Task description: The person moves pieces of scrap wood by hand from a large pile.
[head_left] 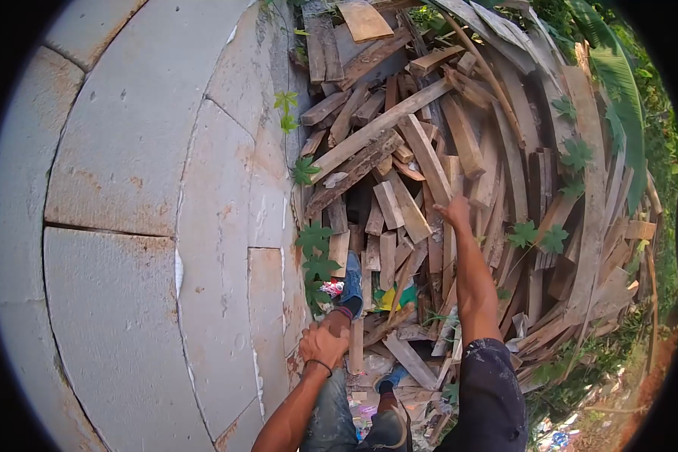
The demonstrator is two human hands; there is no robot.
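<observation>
My right hand (pixel 453 212) reaches into the wood pile and grips the near end of a squared wooden plank (pixel 427 154), with the thumb to its left. That plank slants up and left, against a longer weathered board (pixel 380 128). Lower in view, my left hand (pixel 324 345), with a black band at the wrist, is closed over my raised left leg near the knee. Some of its fingertips are hidden. Short wood blocks (pixel 388 205) lie between the two hands.
A grey panelled wall (pixel 113 158) runs along the left, with green leaves (pixel 318 264) at its foot. My blue shoe (pixel 352 280) stands among the wood, the other lower down. Long curved-looking boards (pixel 591 173) and plants (pixel 629 98) line the right. Litter (pixel 561 437) lies bottom right.
</observation>
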